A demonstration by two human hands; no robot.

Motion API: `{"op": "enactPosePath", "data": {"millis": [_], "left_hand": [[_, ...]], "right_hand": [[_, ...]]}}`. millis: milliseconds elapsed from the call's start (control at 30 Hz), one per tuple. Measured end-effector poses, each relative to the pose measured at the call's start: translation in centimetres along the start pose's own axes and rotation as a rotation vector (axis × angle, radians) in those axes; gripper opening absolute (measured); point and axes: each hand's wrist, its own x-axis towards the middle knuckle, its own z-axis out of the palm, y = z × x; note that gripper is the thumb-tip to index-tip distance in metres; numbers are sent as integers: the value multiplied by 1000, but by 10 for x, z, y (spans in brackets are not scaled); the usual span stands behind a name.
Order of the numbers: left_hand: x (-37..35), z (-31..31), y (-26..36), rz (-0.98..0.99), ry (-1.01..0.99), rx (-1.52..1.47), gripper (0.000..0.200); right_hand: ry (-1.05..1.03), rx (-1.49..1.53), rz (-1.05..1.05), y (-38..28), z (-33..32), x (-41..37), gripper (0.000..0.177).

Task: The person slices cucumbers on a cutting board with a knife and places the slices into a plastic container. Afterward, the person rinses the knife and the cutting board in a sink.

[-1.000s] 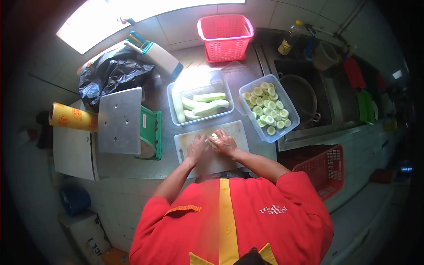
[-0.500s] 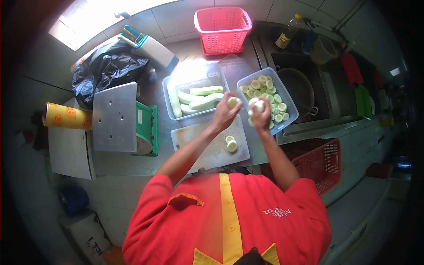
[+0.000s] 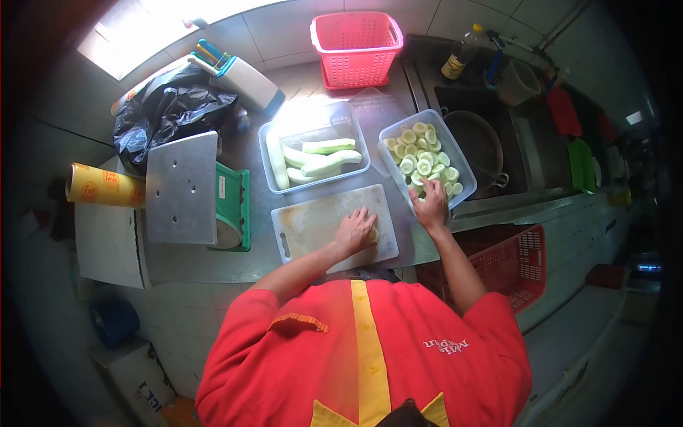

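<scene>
My left hand point(image 3: 358, 231) is on the white cutting board point(image 3: 306, 224), its fingers curled over cucumber slices point(image 3: 373, 233) that show partly beside them. My right hand point(image 3: 431, 204) is at the near edge of a clear plastic tub point(image 3: 469, 186), thumb and fingers apart and touching the round cucumber slices point(image 3: 424, 167) inside. Behind the board, a second clear tub point(image 3: 269, 158) holds several long peeled cucumbers point(image 3: 333, 164).
A green scale point(image 3: 233, 206) with a metal plate stands at left, near a roll of cling film point(image 3: 103, 186), a black plastic bag point(image 3: 171, 107) and a knife block point(image 3: 249, 82). A pink basket point(image 3: 357, 53) is behind. At right are a pan point(image 3: 473, 146) and a bottle point(image 3: 461, 53).
My left hand has come down from above the tubs onto the slices on the board. My right hand has lowered to the tub's near edge, and the slices it held have left it.
</scene>
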Motion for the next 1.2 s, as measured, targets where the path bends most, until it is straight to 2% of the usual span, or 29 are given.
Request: {"op": "enactPosePath", "data": {"millis": [33, 67, 133, 167, 300, 367, 467, 567, 700, 767, 833, 867, 900, 933, 1000, 1067, 1133, 1167, 1200], "left_hand": [[-1, 5, -1, -9, 0, -44, 59], [-2, 9, -3, -9, 4, -41, 59], [-2, 13, -4, -33, -70, -144, 54], [-3, 13, -3, -27, -68, -141, 54], [-7, 14, -6, -35, -85, -177, 54], [-8, 16, -12, -30, -66, -192, 58], [-5, 9, -26, -64, -69, -351, 52], [13, -22, -38, -308, -15, -590, 44], [56, -94, -20, -339, 60, -717, 47], [81, -107, 3, -258, 56, -884, 48], [96, -104, 22, -226, 64, -826, 50], [103, -103, 28, -195, 71, -768, 52], [103, -91, 26, -116, 185, -611, 53], [101, -87, 24, -113, 188, -613, 53], [91, -85, 13, -157, 241, -604, 48], [76, -90, -1, -164, 284, -592, 43], [61, -88, -20, -341, 326, -708, 39], [54, -88, -28, -341, 326, -702, 39], [47, -87, -37, -423, 323, -759, 38]], "right_hand": [[92, 21, -88, -5, 0, -3, 44], [96, 22, -92, -7, 1, -5, 44], [-82, 71, -122, -7, 2, -9, 37], [-41, 77, -192, -9, 3, -13, 29], [-126, 75, -117, -11, 1, -28, 20], [-128, 108, -78, -11, 3, -42, 20], [-138, 141, -42, -10, 3, -63, 19], [-260, 59, -106, -16, -5, -84, 19], [-286, 150, -133, -26, -18, -108, 18], [-335, 124, -128, -30, -24, -110, 20], [-376, 95, -128, -28, -27, -107, 22], [-342, 136, -146, -24, -30, -101, 23], [-307, 177, -164, -19, -33, -94, 24], [-306, 174, -165, -16, -40, -84, 24], [-203, 317, 20, -10, -54, -54, 22], [70, 324, -92, 7, -56, -12, 19], [80, 342, 1, 22, -56, 40, 20], [94, 314, 2, 29, -50, 66, 21], [109, 286, 1, 36, -40, 94, 22]]}}
